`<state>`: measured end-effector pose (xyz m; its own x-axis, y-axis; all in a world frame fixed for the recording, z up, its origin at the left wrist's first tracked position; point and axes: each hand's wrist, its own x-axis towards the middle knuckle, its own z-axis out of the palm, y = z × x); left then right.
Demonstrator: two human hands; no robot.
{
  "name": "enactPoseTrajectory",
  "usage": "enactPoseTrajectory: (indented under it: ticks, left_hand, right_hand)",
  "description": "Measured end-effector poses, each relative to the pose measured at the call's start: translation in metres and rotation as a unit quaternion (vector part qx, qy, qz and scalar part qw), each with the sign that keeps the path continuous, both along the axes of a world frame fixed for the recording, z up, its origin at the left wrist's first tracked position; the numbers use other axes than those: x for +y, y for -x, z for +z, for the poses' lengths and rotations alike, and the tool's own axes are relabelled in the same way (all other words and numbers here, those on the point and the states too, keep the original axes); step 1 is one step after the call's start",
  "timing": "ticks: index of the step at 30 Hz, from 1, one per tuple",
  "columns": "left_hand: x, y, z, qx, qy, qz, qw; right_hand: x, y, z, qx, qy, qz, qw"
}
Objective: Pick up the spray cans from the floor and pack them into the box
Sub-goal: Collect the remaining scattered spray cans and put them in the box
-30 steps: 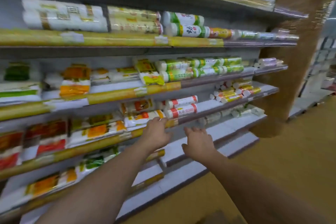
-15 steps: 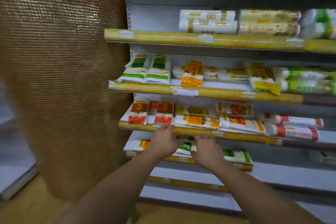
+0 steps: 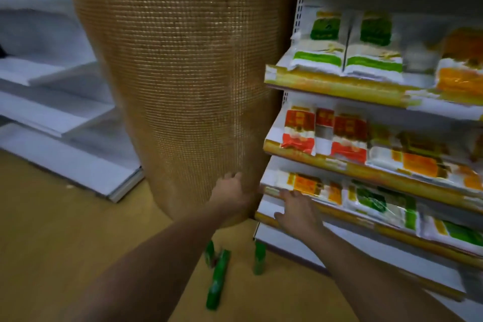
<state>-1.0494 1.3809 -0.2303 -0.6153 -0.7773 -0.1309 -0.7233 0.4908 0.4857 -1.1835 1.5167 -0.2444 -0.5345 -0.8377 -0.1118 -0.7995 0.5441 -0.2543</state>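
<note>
Fingers of both hands are extended and hold nothing. The left hand (image 3: pixel 231 191) reaches forward with its fingertips at the lower edge of the mesh column (image 3: pixel 177 73); whether they press on it is hard to tell through the blur. The right hand (image 3: pixel 298 210) lies flat, fingers spread, on the front edge of a low shelf (image 3: pixel 326 210) stocked with packets (image 3: pixel 308 184).

The cans (image 3: pixel 218 278) are on the floor (image 3: pixel 65 243), below the hands and nearer the person, between the two forearms. Three green ones show. One lies on its side, its long axis running roughly away from the person, tilted slightly to the right at the far end. A second (image 3: pixel 210 253) sits just beside its far end, touching or nearly so; its pose is too blurred to read. A third (image 3: pixel 259 259) stands upright, apart to the right, near the foot of the shelving.

No box is in view.

As I judge it, picking has not begun. The move to come is a drop downward and back toward the body. The left hand is nearer the lying can and its neighbour, and a grasp across that can's width would suit its lie. The right hand is nearer the upright can and could close round it from the side.
</note>
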Motion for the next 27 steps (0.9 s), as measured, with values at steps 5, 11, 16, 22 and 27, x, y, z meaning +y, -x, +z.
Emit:
enactPoseTrajectory:
  ticks: [5, 11, 16, 22, 27]
  left_hand:
    - [-0.056, -0.018, -0.056, -0.049, -0.054, 0.055, 0.996]
    - [-0.092, -0.013, -0.142, -0.095, -0.097, 0.105, 0.985]
    - [-0.108, 0.007, -0.252, -0.098, -0.131, 0.137, 0.977]
    - [-0.102, 0.014, -0.432, -0.132, -0.187, 0.144, 0.963]
    - [-0.105, 0.011, -0.587, -0.156, -0.209, 0.137, 0.956]
  right_hand:
    - [-0.062, 0.007, -0.053, -0.034, -0.063, 0.021, 0.997]
    - [-0.128, 0.038, -0.141, -0.05, -0.146, 0.093, 0.984]
    - [-0.162, 0.06, -0.255, -0.076, -0.171, 0.125, 0.974]
    - [-0.151, 0.04, -0.433, -0.114, -0.162, 0.044, 0.979]
    - [-0.133, 0.026, -0.592, -0.177, -0.194, -0.023, 0.965]
